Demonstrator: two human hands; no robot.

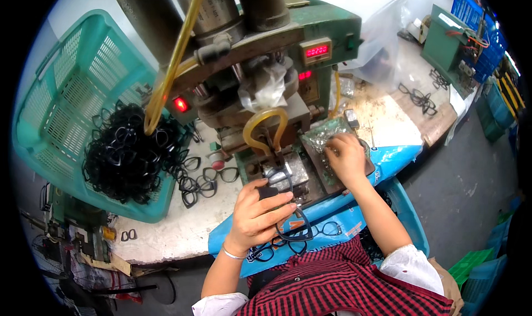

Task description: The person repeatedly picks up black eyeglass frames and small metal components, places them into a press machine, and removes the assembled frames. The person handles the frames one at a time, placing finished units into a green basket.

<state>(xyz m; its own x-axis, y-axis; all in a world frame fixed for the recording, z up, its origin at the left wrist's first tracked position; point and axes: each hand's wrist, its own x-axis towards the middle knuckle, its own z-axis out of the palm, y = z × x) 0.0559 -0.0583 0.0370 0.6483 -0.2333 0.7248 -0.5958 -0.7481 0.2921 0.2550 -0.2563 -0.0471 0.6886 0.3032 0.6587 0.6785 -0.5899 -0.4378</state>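
Observation:
My left hand (252, 219) grips a black eyeglass frame (300, 239) in front of the press. One rim of it reaches up to the metal fixture block (297, 173) under the press head, and the other hangs toward me. A dark cover wraps one finger of this hand. My right hand (349, 159) is over a tray of tiny shiny metal parts (320, 135), right of the fixture. Its fingers are pinched together at the tray; whatever they hold is too small to make out.
The green press (332, 27) with lit red displays stands ahead. At left, a green basket (27, 133) holds a heap of black eyeglass frames (124, 155), with several loose ones beside it. Blue plastic sheeting (343, 223) covers the near edge; a blue bin (409, 213) sits by my right arm.

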